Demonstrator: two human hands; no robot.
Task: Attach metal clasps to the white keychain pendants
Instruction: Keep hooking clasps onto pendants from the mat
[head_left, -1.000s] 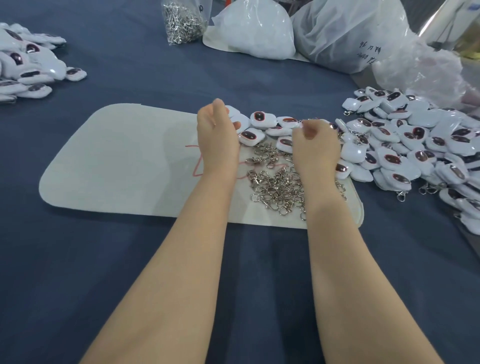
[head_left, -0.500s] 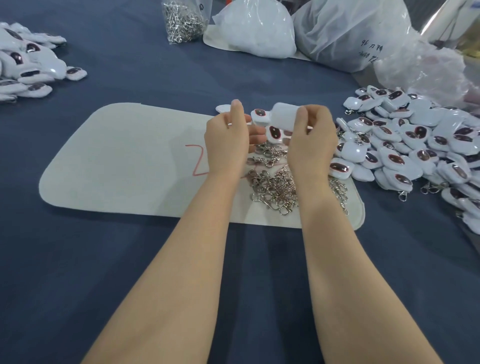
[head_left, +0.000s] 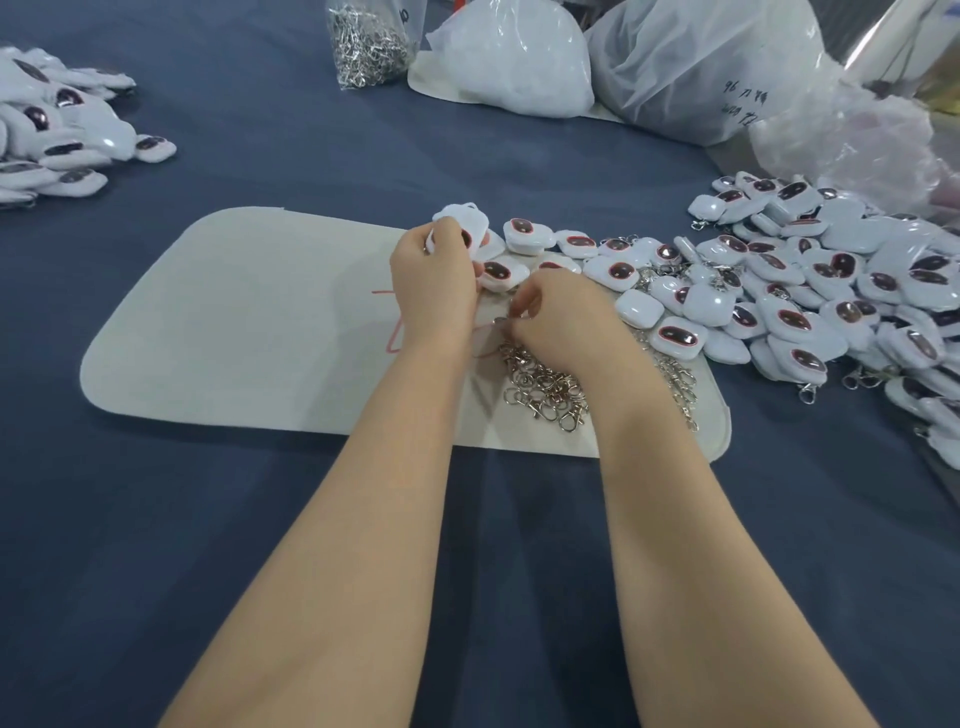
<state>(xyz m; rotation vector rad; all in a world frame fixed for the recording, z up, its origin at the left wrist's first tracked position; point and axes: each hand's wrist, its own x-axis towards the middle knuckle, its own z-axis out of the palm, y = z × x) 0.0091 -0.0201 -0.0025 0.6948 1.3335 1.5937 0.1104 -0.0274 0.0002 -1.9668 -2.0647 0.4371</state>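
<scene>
Far left of the tabletop (head_left: 249, 530): a separate pile of white pendants (head_left: 62, 130), not being handled; whether they carry clasps cannot be made out. The pale mat (head_left: 234, 322) lies centre-left. Change noted: half a second ago both hands were raised together over one pendant; now they have parted. The left hand (head_left: 439, 291) has the held pendant (head_left: 470, 221) alone, its grip closed round the piece with the thumb over the near face, raised above the far edge of the mat. The forearm runs straight in, back of the hand toward the viewer. The right hand (head_left: 563, 317) has dropped lower and nearer, to the far edge of the clasp heap (head_left: 545, 387) on the mat. Its grip is narrowed to a fingertip pinch on what appears to be a single clasp (head_left: 501, 322); detail too small to confirm. The wrist is bent leftward toward the other hand. Judgement: pendant secured, clasp just picked, so joining is the step in hand and not yet done; the two parts are near but apart. Right of the mat: the large unclasped stock pile (head_left: 841, 291), with a few clasps showing at its edge.
</scene>
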